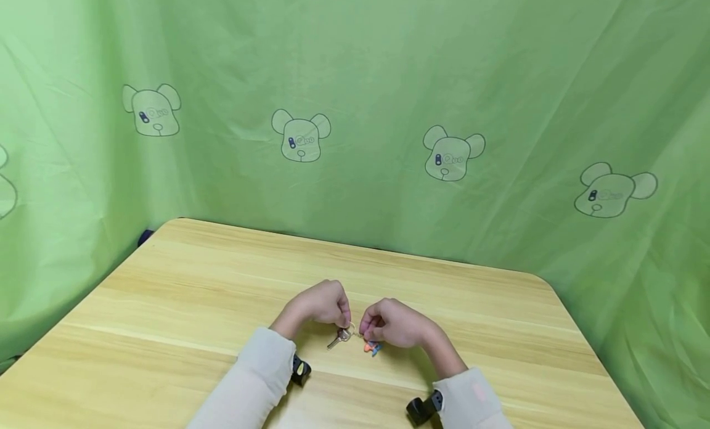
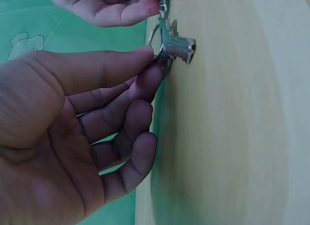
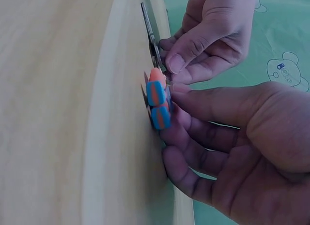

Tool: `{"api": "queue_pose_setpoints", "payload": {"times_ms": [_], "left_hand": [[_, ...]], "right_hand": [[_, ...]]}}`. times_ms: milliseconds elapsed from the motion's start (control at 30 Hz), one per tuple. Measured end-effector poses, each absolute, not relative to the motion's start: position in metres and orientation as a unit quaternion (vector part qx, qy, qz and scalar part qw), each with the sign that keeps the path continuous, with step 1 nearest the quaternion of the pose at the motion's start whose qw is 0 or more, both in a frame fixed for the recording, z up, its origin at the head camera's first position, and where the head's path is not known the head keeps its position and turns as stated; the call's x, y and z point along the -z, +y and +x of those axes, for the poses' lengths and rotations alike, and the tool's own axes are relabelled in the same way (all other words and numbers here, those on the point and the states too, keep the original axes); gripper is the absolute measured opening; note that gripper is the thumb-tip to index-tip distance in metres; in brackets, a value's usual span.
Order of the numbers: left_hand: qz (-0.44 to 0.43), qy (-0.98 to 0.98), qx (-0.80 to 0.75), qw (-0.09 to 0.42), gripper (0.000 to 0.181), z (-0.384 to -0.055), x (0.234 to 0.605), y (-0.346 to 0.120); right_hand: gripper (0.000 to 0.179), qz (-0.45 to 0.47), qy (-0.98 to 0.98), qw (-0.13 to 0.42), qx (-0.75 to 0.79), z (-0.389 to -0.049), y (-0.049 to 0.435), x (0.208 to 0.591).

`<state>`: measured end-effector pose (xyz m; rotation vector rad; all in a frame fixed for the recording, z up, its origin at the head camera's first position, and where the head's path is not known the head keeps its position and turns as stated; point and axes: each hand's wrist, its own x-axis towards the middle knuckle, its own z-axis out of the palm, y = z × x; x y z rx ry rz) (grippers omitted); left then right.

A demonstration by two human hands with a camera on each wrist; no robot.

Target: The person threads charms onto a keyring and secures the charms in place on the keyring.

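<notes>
My left hand (image 1: 327, 304) pinches a metal key ring (image 2: 155, 41) between thumb and forefinger, low over the table. From the ring a silver key (image 1: 334, 342) points toward the near left. A short chain (image 2: 163, 7) links the ring to a small orange and blue charm (image 1: 372, 347). On the other side, my right hand (image 1: 396, 323) pinches the chain near the charm with thumb and forefinger. In the right wrist view the charm (image 3: 159, 101) hangs beside the thumb tip. What exactly lies between the right fingertips is hidden.
The wood-grain table (image 1: 194, 281) reaches out around both hands. Behind it hangs a green curtain (image 1: 366, 65) printed with bear heads. Black wrist cameras (image 1: 300, 370) are strapped at both cuffs.
</notes>
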<state>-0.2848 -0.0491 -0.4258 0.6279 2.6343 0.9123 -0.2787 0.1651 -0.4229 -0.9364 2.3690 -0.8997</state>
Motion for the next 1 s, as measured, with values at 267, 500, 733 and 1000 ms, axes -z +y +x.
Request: {"api": "queue_pose_setpoints", "payload": {"times_ms": [267,500,733,1000], "left_hand": [[0.218,0.911,-0.318,0.145,0.012,-0.287,0.425,-0.048],[0.232,0.914,-0.305,0.133,0.009,-0.29,0.426,-0.044],[0.212,0.935,-0.28,0.055,0.012,-0.29,0.426,-0.042],[0.169,0.969,-0.172,-0.062,0.042,-0.285,0.427,-0.05]], "right_hand": [[0.005,-0.342,0.858,0.209,0.321,-0.279,0.172,0.417],[0.007,-0.332,0.87,0.188,0.312,-0.28,0.179,0.415],[0.015,-0.279,0.933,0.014,0.226,-0.282,0.172,0.422],[0.043,-0.215,0.962,-0.106,0.133,-0.282,0.16,0.425]]}}
